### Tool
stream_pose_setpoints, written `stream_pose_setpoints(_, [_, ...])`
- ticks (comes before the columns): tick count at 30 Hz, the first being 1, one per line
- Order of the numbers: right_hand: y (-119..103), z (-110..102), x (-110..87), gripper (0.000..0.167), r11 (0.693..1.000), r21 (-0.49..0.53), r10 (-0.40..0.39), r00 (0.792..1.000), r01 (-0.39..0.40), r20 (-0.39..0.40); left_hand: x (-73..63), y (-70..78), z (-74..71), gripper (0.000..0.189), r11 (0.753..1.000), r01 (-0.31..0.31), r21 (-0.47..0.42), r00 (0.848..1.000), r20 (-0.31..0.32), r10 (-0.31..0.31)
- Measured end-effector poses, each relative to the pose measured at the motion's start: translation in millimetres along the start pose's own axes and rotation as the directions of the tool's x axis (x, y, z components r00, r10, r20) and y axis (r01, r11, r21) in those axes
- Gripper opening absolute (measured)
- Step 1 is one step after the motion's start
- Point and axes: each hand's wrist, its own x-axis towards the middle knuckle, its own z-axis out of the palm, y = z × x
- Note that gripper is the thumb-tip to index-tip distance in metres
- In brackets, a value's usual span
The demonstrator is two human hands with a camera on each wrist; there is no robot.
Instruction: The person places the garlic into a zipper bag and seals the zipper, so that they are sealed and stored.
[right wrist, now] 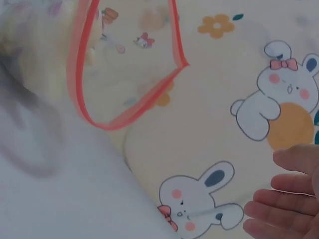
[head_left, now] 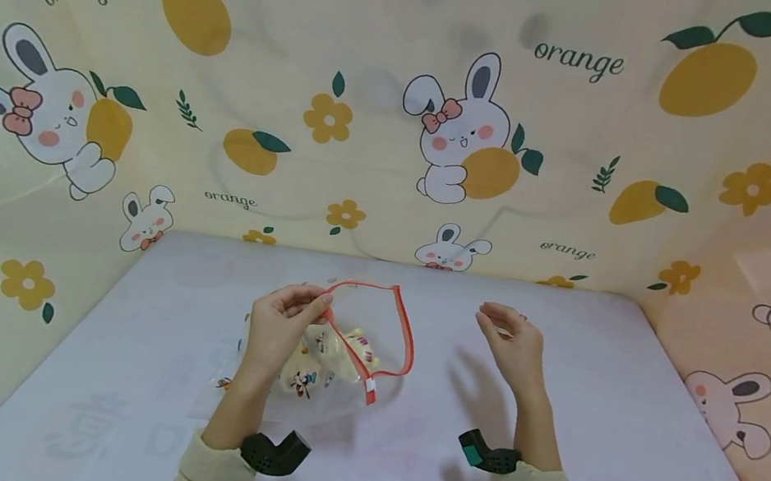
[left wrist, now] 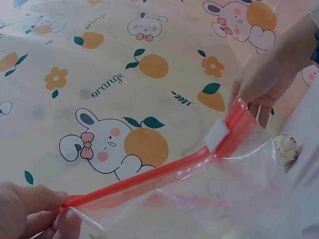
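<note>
A clear zip bag [head_left: 330,411] with a red zip edge [head_left: 405,327], a white slider [left wrist: 217,135] and small cartoon prints hangs gaping at its mouth. My left hand [head_left: 283,325] pinches the red edge between thumb and fingers at the bag's far left. Inside or behind the clear plastic, pale yellow things [head_left: 358,346] show, one with purple marks; the film blurs their shape. Off to the right of the bag, my right hand [head_left: 513,347] is raised over the table with relaxed fingers and holds nothing. The right wrist view shows its fingers [right wrist: 279,209] apart from the bag.
A white-covered table [head_left: 410,477] lies under both hands. Behind and beside it hangs a cream cloth [head_left: 385,41] printed with rabbits, oranges and flowers. Black wrist cameras [head_left: 275,453] sit on both forearms, at the sleeve ends. In the left wrist view, a pale frilly thing [left wrist: 287,149] shows beyond the bag.
</note>
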Motion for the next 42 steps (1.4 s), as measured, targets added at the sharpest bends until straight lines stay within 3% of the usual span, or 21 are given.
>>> stream_pose_setpoints(10, [10.6,-9.2,1.2,0.031,0.997,0.054,0.062,0.997,-0.06,-0.041,0.2,0.7,0.5,0.022,0.999,0.036,0.027,0.999,0.002,-0.036])
stream_pose_setpoints(21, [20.9,-7.2,5.9,0.031,0.987,0.12,0.128,0.981,-0.111,-0.147,0.2,2.8,0.8,0.022,1.0,0.008,0.012,1.0,0.006,-0.008])
stream_pose_setpoints(42, [43.6,-14.4,10.8,0.049,0.963,0.074,0.271,0.931,-0.26,-0.246,-0.4,-2.0,1.6,0.022,1.0,0.015,-0.027,1.0,0.016,-0.015])
